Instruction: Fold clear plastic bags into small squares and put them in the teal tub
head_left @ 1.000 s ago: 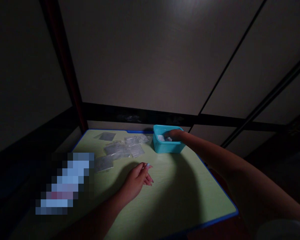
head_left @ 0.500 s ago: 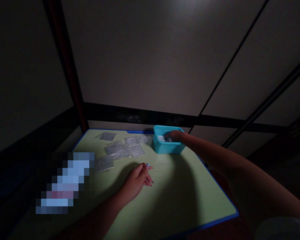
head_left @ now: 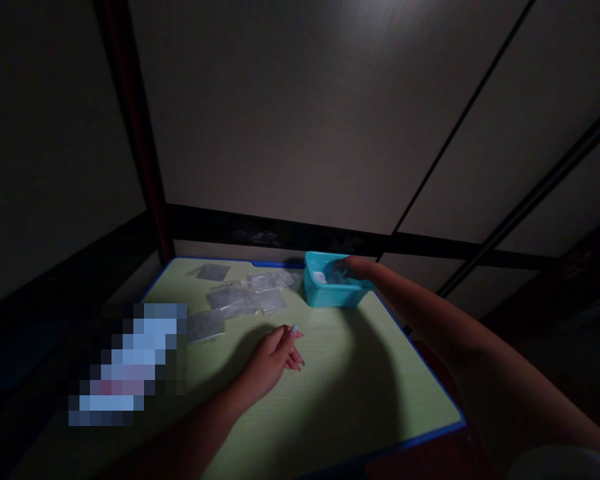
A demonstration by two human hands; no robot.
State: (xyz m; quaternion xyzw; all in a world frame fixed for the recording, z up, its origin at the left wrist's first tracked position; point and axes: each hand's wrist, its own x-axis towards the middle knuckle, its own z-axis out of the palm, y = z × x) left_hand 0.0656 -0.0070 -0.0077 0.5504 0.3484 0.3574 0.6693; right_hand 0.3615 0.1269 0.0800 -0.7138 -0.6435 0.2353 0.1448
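My left hand (head_left: pixel 279 352) hovers over or rests on the near middle of the pale green table; I cannot tell which. Its fingers are loosely bent and a little apart, with nothing seen in them. Reaching in from the right, my right hand (head_left: pixel 356 267) is at the far right part of a turquoise plastic bin (head_left: pixel 330 297). Its fingers point down inside, bent together; what they hold, if anything, is too dark to make out. A small white item (head_left: pixel 320 277) and some greyish, see-through material show within the bin. Left of the bin lie several flat, clear plastic packets (head_left: pixel 233 300).
The table (head_left: pixel 330 373) has a blue edge and stands against a panelled wall (head_left: pixel 290 133). A blurred-out, bluish upright patch (head_left: pixel 140 353) covers the left side. My arms throw dark shadows across the tabletop.
My right hand has risen slightly and shifted inside the bin, so more of its fingers show. My left hand keeps its pose. The whole view has moved slightly.
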